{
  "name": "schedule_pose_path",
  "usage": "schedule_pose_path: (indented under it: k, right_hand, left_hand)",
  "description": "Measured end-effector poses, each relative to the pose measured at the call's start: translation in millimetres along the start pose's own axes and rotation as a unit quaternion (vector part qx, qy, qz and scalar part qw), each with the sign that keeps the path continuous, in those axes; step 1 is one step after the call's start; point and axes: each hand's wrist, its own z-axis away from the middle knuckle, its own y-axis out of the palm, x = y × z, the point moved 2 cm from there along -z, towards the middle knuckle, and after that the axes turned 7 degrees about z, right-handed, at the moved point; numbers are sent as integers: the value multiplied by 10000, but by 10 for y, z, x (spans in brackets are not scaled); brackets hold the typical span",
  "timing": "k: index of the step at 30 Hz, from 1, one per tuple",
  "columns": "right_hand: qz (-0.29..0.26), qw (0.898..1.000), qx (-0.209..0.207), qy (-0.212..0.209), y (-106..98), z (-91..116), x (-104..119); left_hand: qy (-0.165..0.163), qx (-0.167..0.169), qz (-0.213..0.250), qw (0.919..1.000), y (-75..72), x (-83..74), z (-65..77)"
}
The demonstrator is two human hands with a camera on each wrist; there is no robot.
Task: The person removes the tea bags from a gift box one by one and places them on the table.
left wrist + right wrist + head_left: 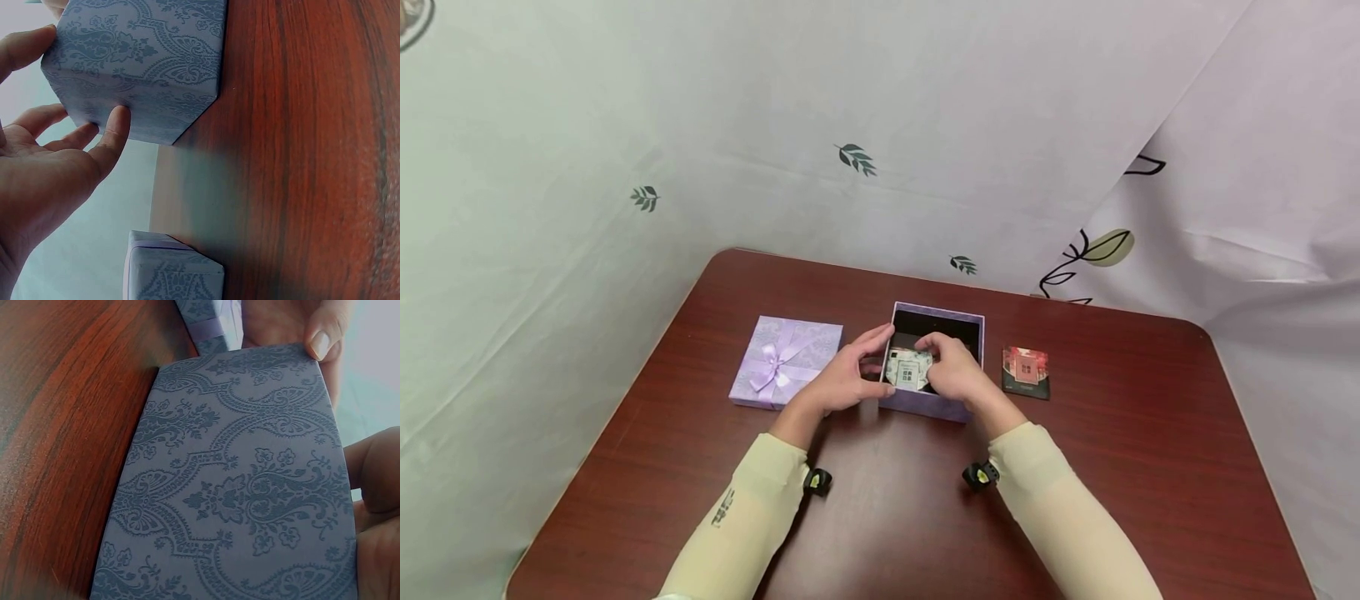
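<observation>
An open purple patterned gift box (925,406) with a dark inside stands in the middle of the table. My left hand (847,372) grips its left end, thumb at the front corner and fingers along the side; the left wrist view shows these fingertips on the box wall (137,50). Inside the box, on the left, is a pale, flat square packet (908,369) with printed characters. My right hand (953,367) reaches over the front rim and pinches the packet's right edge; some of its fingertips are hidden. The right wrist view shows mostly the box's front wall (237,475).
The purple box lid (808,342) with a ribbon bow lies to the left of the box. A red and black square packet (1026,372) lies to the right. Both rest on the dark red wooden table (1135,433); a pale leaf-printed cloth (737,125) hangs behind.
</observation>
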Motion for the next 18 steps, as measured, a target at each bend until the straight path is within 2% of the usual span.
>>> schedule_pose_path:
  k: [3,10,18]
  right_hand:
    - [29,10000,32,-6,5,-12,-4]
    - [-42,9999,125,106,24,-35,-23]
    - [-7,9995,268,165,49,-35,-6]
  left_hand:
    - [-37,12,-12,10000,11,-70,13]
    - [-115,35,-58,9999,52,-351,73]
    - [-114,13,-60,9999,65,-373,89]
